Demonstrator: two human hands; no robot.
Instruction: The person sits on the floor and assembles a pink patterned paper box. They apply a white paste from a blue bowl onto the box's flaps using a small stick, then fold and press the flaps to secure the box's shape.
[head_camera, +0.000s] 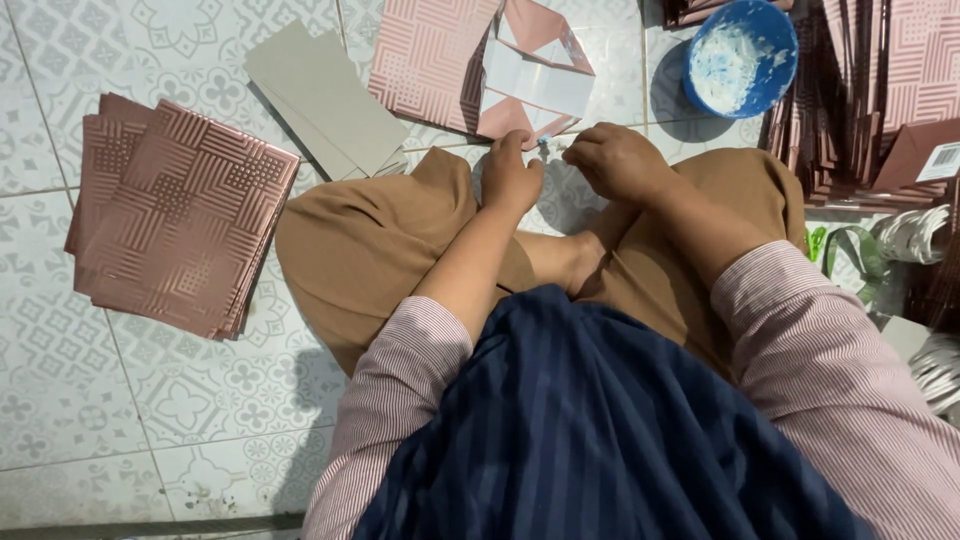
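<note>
Patterned floor tiles (60, 400) filled the left half of my feed. Person sat cross-legged on them, tan trousers (360, 240) and a dark blue striped garment (590, 430) taking up most of the lower middle and blocking whatever lay under the knees.

Stack of pink patterned sheets (175, 215) sat on the floor to the left, well apart from the hands. Grey card pieces (325, 95) lay above it, just beside the knee. Part-folded pink paper bag (505, 65) lay flat at top centre, its bottom flaps open and its near edge right at the hands. More pink sheets (870, 90) stood packed at the right edge, cut off by the frame. Blue bowl (742, 55) of white paste sat beside them. White and green cords (905, 240) were at far right, partly out of shot.

Left hand (510, 175) and right hand (618, 160) were close together at the bag's near edge. Both had fingers curled in; a small pale bit (545, 143) showed between them, too small to identify. I couldn't tell which hand was pinching it.
</note>
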